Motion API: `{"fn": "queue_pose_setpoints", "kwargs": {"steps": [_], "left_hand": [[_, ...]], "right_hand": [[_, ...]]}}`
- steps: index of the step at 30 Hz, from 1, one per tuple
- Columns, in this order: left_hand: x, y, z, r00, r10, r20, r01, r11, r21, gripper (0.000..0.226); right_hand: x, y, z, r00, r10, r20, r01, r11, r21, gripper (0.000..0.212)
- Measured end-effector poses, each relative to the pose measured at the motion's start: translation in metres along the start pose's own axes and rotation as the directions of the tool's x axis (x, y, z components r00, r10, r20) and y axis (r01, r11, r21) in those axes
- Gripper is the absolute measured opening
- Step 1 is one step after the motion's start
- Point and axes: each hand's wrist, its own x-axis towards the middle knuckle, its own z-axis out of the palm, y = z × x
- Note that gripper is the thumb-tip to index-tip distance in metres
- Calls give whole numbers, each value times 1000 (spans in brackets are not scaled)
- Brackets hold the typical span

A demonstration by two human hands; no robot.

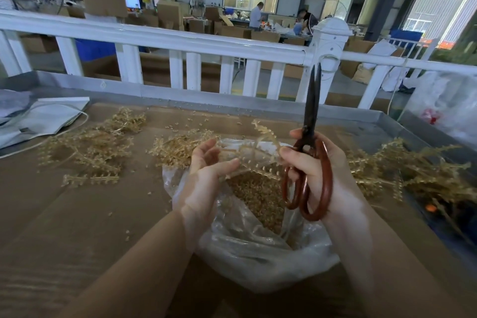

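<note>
Mid-frame over the bag (258, 253), a sprig (265, 137) was being stripped by the open left hand (206, 170) (scissors (313, 100) gripped in the right hand (333, 170)); a snip was judged due next.

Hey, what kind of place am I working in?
Probably a factory or packing workshop: stacked cardboard boxes and workers at benches beyond the white railing, plus a work table strewn with golden plastic sprigs.

No text, label or number is legible.
</note>
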Motion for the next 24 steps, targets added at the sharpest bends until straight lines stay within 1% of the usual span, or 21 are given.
{"fn": "queue_pose_setpoints", "kwargs": {"steps": [1, 3, 4, 5, 7, 9, 12, 13, 16, 18, 22, 24], "left_hand": [[-2, 2, 4, 998, -58, 34, 61, 993, -99, 69], [-6, 3, 10, 964, -225, 142, 258, 921, -291, 67], [-8, 3, 12, 938, -296, 179, 341, 878, -335, 60], [-10, 3, 14, 917, -345, 198, 396, 843, -364, 50], [-9, 1, 18, 898, -384, 215, 440, 799, -410, 32], [-7, -2, 20, 896, -396, 203, 445, 799, -404, 23], [-4, -7, 18, 916, -371, 155, 402, 849, -343, 21], [-3, -9, 17, 922, -355, 156, 387, 865, -319, 21], [-3, -11, 11, 928, -318, 192, 363, 889, -279, 19], [-3, -10, 9, 935, -288, 209, 339, 900, -276, 24], [-2, -9, 4, 946, -266, 188, 307, 920, -244, 37], [-1, -10, 2, 946, -272, 175, 305, 929, -208, 39]], "right_hand": [[1, 1, 1, 1000, 1, -9, 0, 999, 50, 29], [2, 4, 1, 1000, 0, -25, 2, 995, 98, 27], [2, 6, 2, 1000, 0, -30, 2, 996, 84, 27], [1, 7, 1, 999, 3, -36, -1, 999, 54, 27], [-3, 11, -2, 999, 17, -49, -19, 1000, -26, 30], [-6, 13, -5, 997, 28, -71, -40, 984, -172, 32], [-11, 15, -3, 996, -27, -88, -13, 906, -424, 31], [-13, 16, -3, 996, -52, -71, 14, 889, -457, 31], [-20, 13, 2, 996, -86, -14, 69, 880, -470, 30], [-24, 12, 4, 994, -110, 17, 104, 857, -506, 30], [-28, 14, 5, 986, -157, 56, 157, 755, -637, 27], [-28, 16, 6, 986, -154, 70, 160, 721, -674, 24]]}}
